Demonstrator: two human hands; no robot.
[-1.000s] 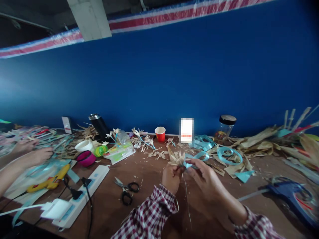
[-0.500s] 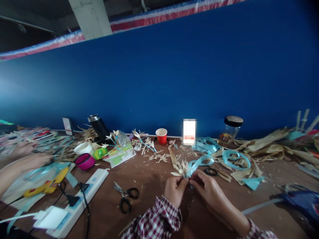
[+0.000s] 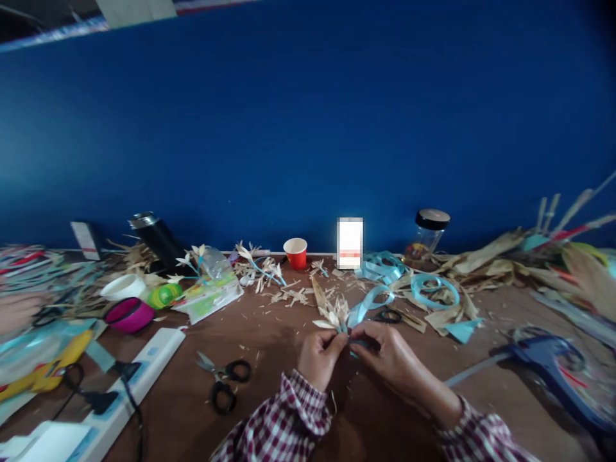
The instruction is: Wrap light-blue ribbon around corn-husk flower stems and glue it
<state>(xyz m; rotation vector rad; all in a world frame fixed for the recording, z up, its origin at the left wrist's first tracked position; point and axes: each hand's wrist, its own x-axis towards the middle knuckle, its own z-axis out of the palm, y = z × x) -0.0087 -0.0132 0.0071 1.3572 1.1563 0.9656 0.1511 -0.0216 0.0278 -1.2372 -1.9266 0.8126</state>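
Observation:
My left hand (image 3: pixel 319 356) pinches the base of a pale flower (image 3: pixel 335 313) that looks made of dried husk, its pointed petals standing upward. Close beside it, my right hand (image 3: pixel 385 351) is closed on a light blue ribbon (image 3: pixel 369 304), which loops up behind the fingers near the flower's base. The fingertips of both hands almost meet there, and they hide the stem. On the brown table to the left lie scissors (image 3: pixel 222 382) with black handles, blades apart.
A blue glue gun (image 3: pixel 553 366) lies right; a yellow one (image 3: pixel 58 366) lies left beside a white power strip (image 3: pixel 137 375). Along the blue wall stand a red cup (image 3: pixel 296 255), a jar (image 3: pixel 430 234) and a black flask (image 3: pixel 156 240). Ribbon rolls (image 3: pixel 434 290) and husks (image 3: pixel 495 256) lie right. Another person's hand (image 3: pixel 22 314) shows far left.
The view has swung to the right and slightly down, so things appear farther left. Both hands keep their hold at the flower's base, with my right fingers slightly shifted on the ribbon.

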